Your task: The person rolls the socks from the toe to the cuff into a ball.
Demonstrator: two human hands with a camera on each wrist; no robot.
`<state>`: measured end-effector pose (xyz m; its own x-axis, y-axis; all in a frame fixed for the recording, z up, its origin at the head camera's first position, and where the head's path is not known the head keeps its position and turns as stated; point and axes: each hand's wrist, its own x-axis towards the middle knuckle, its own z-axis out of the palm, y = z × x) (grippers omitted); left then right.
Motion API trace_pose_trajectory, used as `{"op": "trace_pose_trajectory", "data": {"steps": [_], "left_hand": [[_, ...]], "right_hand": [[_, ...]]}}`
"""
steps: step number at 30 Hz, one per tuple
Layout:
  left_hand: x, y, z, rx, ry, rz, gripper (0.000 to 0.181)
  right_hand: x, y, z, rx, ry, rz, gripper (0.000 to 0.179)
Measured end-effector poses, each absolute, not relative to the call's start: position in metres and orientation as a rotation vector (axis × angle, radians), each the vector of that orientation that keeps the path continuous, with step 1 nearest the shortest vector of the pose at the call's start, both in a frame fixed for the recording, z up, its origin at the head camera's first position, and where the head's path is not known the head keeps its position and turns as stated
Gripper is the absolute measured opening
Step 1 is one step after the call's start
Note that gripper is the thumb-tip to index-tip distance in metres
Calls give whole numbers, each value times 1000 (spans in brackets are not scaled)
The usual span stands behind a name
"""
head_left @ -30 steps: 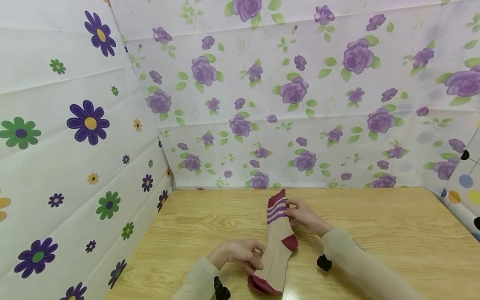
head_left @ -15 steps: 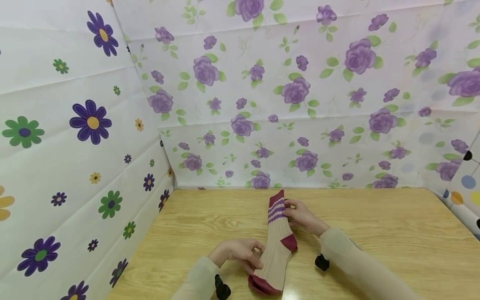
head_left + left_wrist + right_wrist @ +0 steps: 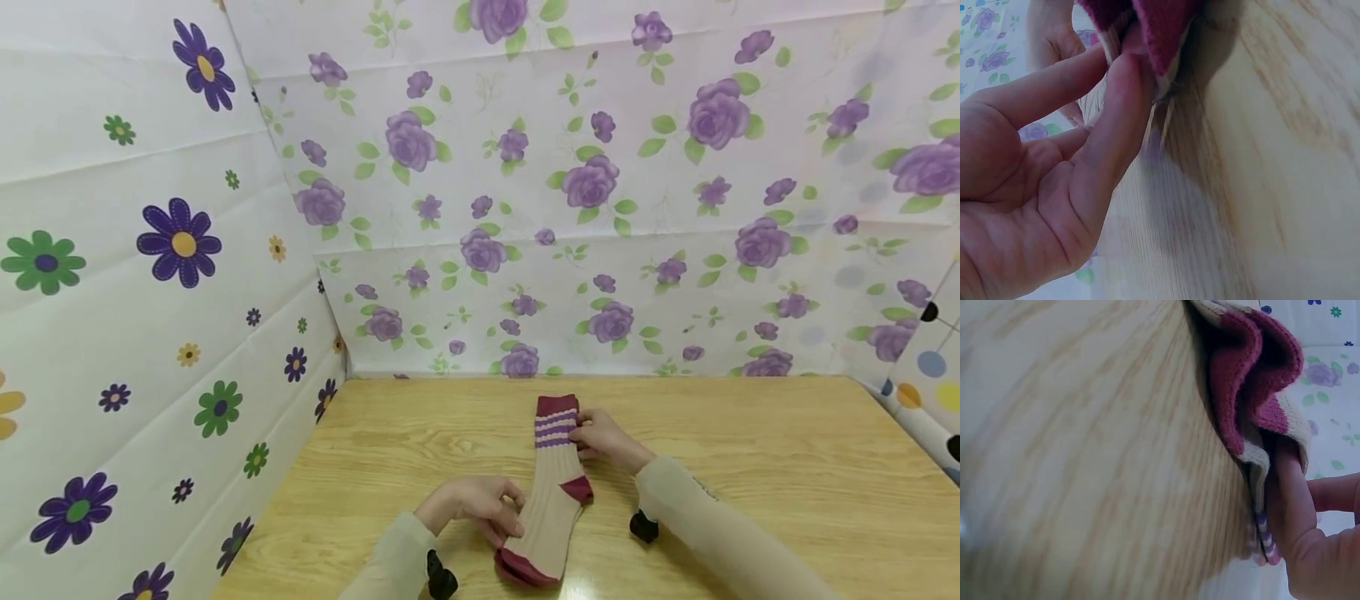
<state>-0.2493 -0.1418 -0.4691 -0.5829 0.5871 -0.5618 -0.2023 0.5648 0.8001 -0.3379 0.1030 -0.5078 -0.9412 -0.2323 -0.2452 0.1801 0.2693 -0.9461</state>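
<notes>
A pair of beige ribbed socks point(image 3: 553, 492) lies stacked on the wooden table, with maroon cuffs, heels and toes and purple-white stripes. Near the toes, my left hand point(image 3: 483, 507) pinches the left edge of the upper sock; in the left wrist view, a fingertip sits between the two maroon toe ends point(image 3: 1163, 28). My right hand point(image 3: 606, 437) grips the upper sock's right edge at the stripes. In the right wrist view, one finger point(image 3: 1291, 481) reaches between the layers, and the two maroon heels point(image 3: 1235, 381) bulge apart.
The wooden table point(image 3: 420, 425) ends at a back wall sheet point(image 3: 525, 217) printed with purple roses. A flower-printed sheet point(image 3: 150, 333) hangs on the left, a dotted one point(image 3: 933, 392) on the right. Black wrist devices point(image 3: 643, 527) sit below both sleeves.
The upper sock's cuff has come down from a slanted, raised peak and now lies straighter across the top. My right hand has moved slightly toward me; the left stays near the toes.
</notes>
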Motion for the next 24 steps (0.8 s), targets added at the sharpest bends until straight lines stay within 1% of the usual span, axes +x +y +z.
{"op": "trace_pose_trajectory", "data": {"steps": [4,9,12,13,17,24], "left_hand": [[-247,-142,-470,327,1916,1118,37],[-246,-141,-469,329,1962,1103,28],[-246,-140,-469,348,1996,1075,10],[-246,-140,-468,356,2010,1064,8],[-244,-138,-468,376,2078,1027,23],[-242,-136,-469,349,2167,1015,15]], "right_hand": [[-331,102,-502,-52,2282,-1691,32],[-326,103,-495,-43,2336,-1657,36],[-325,105,-495,-60,2357,-1637,40],[-325,106,-495,-59,2363,-1637,42],[-326,106,-499,-63,2403,-1638,42],[-327,105,-501,-52,2457,-1606,40]]}}
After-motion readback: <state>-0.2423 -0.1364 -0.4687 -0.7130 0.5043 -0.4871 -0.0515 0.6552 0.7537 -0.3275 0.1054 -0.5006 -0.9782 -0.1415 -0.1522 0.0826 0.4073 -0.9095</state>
